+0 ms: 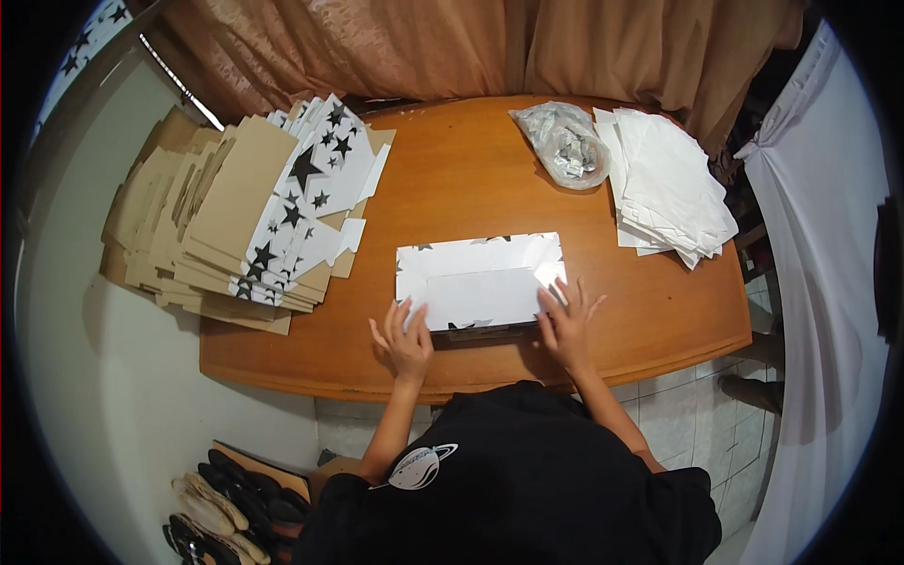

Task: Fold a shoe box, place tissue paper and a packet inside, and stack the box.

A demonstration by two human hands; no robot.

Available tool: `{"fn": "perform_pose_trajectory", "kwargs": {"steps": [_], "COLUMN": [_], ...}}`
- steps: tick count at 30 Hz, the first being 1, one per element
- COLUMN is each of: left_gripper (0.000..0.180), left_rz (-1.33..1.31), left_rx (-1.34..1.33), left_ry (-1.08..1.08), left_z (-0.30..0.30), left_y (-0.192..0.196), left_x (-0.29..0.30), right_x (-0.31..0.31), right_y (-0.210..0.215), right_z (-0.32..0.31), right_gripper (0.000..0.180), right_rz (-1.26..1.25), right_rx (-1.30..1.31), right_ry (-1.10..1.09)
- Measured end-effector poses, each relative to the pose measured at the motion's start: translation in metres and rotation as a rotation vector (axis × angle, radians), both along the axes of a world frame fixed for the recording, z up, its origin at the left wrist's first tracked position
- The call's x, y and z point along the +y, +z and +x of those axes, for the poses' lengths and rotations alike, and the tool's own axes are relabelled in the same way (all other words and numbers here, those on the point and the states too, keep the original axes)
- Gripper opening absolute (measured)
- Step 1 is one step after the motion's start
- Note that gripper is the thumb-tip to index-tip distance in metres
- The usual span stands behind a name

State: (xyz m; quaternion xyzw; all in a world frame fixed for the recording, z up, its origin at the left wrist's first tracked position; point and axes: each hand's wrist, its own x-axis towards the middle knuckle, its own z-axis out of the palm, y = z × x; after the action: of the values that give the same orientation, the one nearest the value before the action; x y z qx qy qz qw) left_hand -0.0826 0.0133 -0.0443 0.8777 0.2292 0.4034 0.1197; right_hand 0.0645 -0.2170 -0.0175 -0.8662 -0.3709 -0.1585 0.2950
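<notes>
Your left hand [403, 337] lies open, fingers spread, with the fingertips pressing the lower left corner of a white cardboard box blank [480, 281] that lies flat on the wooden table [471, 169]. Your right hand [568, 325] is open too, fingers fanned, resting on the blank's lower right corner just where a flap is folded over. Neither hand grips anything; both only press down. The blank sits near the table's front edge, right in front of you, with its plain white inner side up and bits of black star print showing along its top and bottom edges. To your left, well apart from the blank, a big fanned stack of flattened boxes [235, 217] overhangs the table's left edge, brown card backs mixed with white faces printed with black stars. At the far right of the table a stack of white paper sheets [669, 184] lies spread, and just beside it sits a clear plastic bag [565, 143] of small silvery pieces. A brown curtain [424, 47] hangs behind the table, and shoes [226, 504] lie on the floor at your lower left.
</notes>
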Motion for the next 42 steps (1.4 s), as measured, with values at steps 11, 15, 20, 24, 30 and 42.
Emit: {"fn": "perform_pose_trajectory", "kwargs": {"steps": [11, 15, 20, 24, 30, 42], "left_gripper": [0.053, 0.048, 0.043, 0.043, 0.039, 0.044], "left_rz": [0.197, 0.179, 0.169, 0.134, 0.008, -0.006], "left_rx": [0.179, 0.163, 0.148, 0.177, 0.271, 0.387], "left_ry": [-0.08, -0.088, -0.102, -0.11, -0.138, -0.109], "left_z": [0.013, 0.015, 0.016, 0.015, 0.017, 0.036], "left_y": [-0.02, -0.017, -0.015, -0.01, 0.021, 0.03], "left_x": [-0.021, -0.021, -0.022, -0.024, -0.03, -0.026], "right_x": [0.003, 0.005, 0.004, 0.004, 0.002, 0.0], "right_y": [-0.018, -0.021, -0.02, -0.02, -0.024, -0.029], "right_z": [-0.002, 0.002, 0.004, 0.004, 0.001, 0.003], "right_gripper": [0.05, 0.046, 0.044, 0.045, 0.047, 0.049], "right_rz": [-0.13, -0.082, -0.085, -0.09, -0.08, -0.093], "right_rx": [-0.102, -0.126, -0.116, -0.104, -0.11, -0.128], "right_ry": [-0.018, 0.001, 0.016, 0.023, 0.018, 0.029]}}
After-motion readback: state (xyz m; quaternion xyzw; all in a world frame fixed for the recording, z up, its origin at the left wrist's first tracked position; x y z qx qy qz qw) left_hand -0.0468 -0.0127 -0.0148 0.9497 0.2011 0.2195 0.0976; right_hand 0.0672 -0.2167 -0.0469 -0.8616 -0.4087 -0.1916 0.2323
